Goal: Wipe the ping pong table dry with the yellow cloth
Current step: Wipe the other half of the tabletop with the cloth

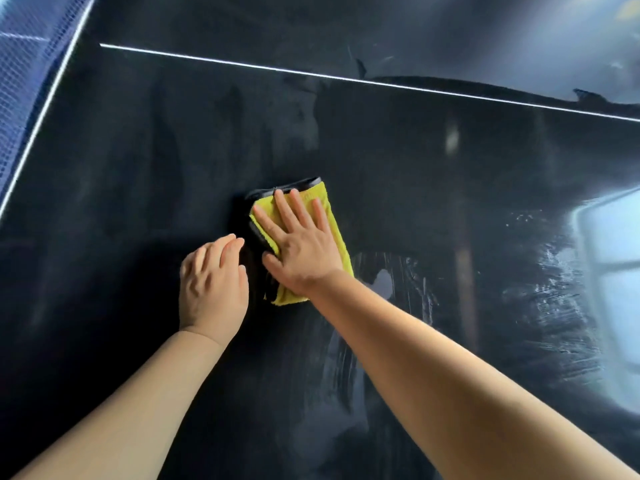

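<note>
Blue mesh net (19,81), far left.

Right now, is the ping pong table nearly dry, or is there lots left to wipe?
About halfway, it seems. The table left of the yellow cloth looks dull and dry. The right hand presses flat on the cloth, with the left hand resting beside it. Shiny wet streaks on the right and a smear just behind the cloth need wiping.

Dark ping pong table (450,174) with smooth, glossy wet-streaked top, fluffy yellow cloth (332,216) of towelling with dark trimmed edge, blue mesh net (20,81) of woven fabric
</note>
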